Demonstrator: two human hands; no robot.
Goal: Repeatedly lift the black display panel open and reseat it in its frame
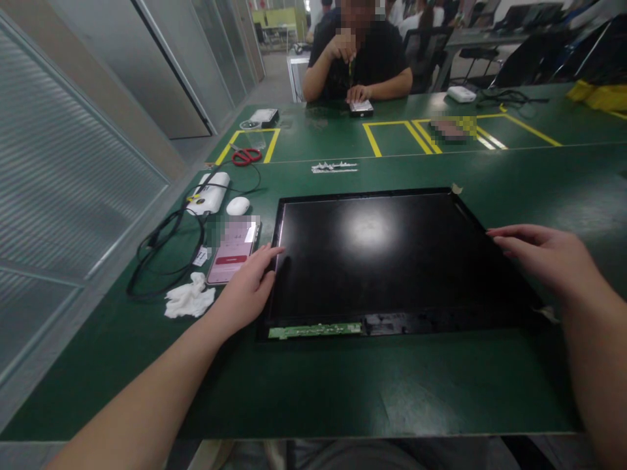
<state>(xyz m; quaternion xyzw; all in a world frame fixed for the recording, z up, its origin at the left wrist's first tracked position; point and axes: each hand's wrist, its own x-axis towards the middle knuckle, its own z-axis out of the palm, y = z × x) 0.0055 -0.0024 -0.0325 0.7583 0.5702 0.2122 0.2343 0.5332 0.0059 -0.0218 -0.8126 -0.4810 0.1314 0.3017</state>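
A flat black display panel [392, 261] in a thin black frame lies on the green table in front of me. My left hand [249, 284] grips its left edge, the index finger reaching over the frame onto the dark surface. At the opposite edge, my right hand [543, 251] has thumb and fingers pinched together on the frame; the undersides of the fingers are hidden. A narrow green circuit board [316, 331] sits along the near left part of the frame. Pale tape bits [456, 189] stick out at the panel's right corners.
Left of the panel are a lit phone [230, 256], crumpled tissue [190, 297], a white oval case [238, 206], a white power bank [209, 194] and black cables [169, 241]. Red-handled scissors [246, 156] lie beyond. Across the table, a person [360, 55] handles a small boxy device [361, 108].
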